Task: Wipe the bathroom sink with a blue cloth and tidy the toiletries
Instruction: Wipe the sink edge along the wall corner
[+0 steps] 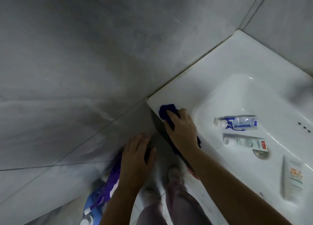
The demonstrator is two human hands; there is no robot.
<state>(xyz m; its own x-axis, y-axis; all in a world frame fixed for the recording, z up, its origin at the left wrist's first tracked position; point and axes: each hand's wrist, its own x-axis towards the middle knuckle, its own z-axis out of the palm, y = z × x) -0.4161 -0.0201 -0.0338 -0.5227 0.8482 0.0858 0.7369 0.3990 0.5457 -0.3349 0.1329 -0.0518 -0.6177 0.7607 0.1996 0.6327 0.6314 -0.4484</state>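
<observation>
Blue cloth [166,110]: bunched on the near-left corner of the sink [211,75] rim, under the right hand.
Right hand [183,130]: flat on the cloth, fingers fairly straight, pressing down rather than curling round it.
Left hand [135,157]: fingers straight and relaxed, holding nothing, just left of the sink's dark side; whether it touches that side cannot be told.
Tubes: 3 lying in the basin: blue-printed [237,122], white [245,141] beside the drain [260,152], orange-printed [293,179] near right.
Step, as judged: wiping the rim corner.
Method: keep the palm flat with even pressure; sweep along the rim toward the dingy wall seam [194,67].
Next need: lift all 3 tubes out before wiping the basin.
Risk: cloth overhanging the edge may slip off.
</observation>
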